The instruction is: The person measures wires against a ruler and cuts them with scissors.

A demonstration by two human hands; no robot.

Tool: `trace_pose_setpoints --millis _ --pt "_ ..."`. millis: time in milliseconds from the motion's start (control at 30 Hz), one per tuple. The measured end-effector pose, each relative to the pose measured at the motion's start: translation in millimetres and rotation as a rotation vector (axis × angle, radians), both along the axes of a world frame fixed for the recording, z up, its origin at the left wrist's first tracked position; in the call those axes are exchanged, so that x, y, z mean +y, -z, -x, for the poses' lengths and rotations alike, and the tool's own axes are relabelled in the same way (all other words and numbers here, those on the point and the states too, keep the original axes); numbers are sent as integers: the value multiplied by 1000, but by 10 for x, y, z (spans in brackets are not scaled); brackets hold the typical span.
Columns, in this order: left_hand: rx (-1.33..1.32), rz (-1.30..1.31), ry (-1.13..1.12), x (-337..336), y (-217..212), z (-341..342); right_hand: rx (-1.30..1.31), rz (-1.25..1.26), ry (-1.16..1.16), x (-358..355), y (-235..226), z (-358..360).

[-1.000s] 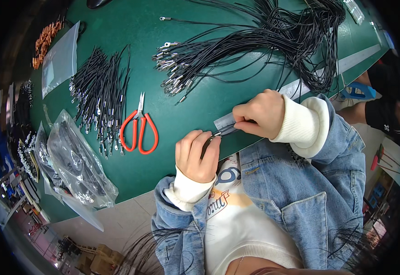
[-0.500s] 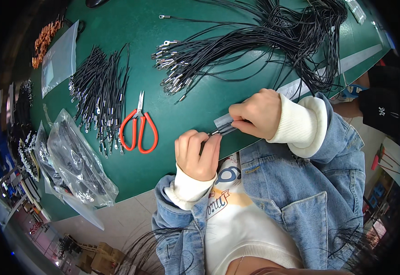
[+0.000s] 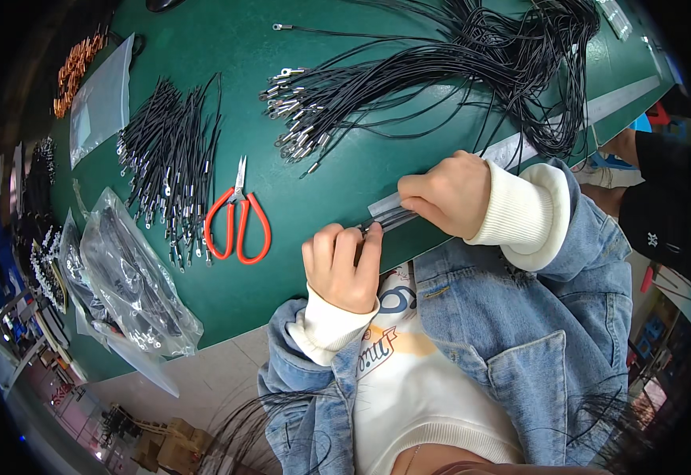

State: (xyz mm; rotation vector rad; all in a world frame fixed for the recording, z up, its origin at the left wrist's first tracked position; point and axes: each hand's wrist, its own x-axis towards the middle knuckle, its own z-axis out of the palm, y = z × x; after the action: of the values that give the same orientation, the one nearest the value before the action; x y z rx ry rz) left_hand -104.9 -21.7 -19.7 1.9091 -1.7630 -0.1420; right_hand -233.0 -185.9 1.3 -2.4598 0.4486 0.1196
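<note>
Several short lengths of black cord (image 3: 394,218) stretch between my hands over the near end of a long metal ruler (image 3: 512,150). My left hand (image 3: 341,267) is closed on their left ends, with thumb and fingers pressed together. At the other side, my right hand (image 3: 450,195) pinches the cords against the ruler, its fingers curled. The cord ends are hidden under my fingers. Left of my left hand lie red-handled scissors (image 3: 239,222), blades spread slightly and pointing away. Beyond the hands is a large bundle of long black cords (image 3: 409,75) with metal ring terminals at their left ends.
Short black cords with metal ends (image 3: 173,158) lie piled left of the scissors. Clear plastic bags of cords (image 3: 136,277) rest at the near left edge of the green table (image 3: 282,293). Another plastic bag (image 3: 102,103) and copper-coloured parts (image 3: 81,71) lie farther back. A person (image 3: 662,190) is at right.
My right hand has shifted slightly right, and the cords between my hands show more as separate strands. My left fingers have moved a little along their ends.
</note>
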Motion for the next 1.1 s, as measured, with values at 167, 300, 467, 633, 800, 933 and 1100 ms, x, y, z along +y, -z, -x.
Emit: trace_pose_setpoints --millis 167,300,467,633,800,933,1100 --pt "-28 39 -20 3 51 4 -11 -49 73 -9 -21 6" --pt "-44 44 -11 10 56 8 30 -33 30 -87 -49 55" --pt "-39 31 22 9 52 5 82 -56 -15 -129 -56 46" --pt "-6 44 38 20 74 -22 51 -43 -22 -106 -10 33" --pt "-20 36 64 6 57 -38 55 -67 -28 -114 3 108" --pt "-32 35 82 10 53 -40 79 -10 -26 -93 3 119" --pt "-12 89 70 21 97 -42 64 -27 -32 -93 19 117"
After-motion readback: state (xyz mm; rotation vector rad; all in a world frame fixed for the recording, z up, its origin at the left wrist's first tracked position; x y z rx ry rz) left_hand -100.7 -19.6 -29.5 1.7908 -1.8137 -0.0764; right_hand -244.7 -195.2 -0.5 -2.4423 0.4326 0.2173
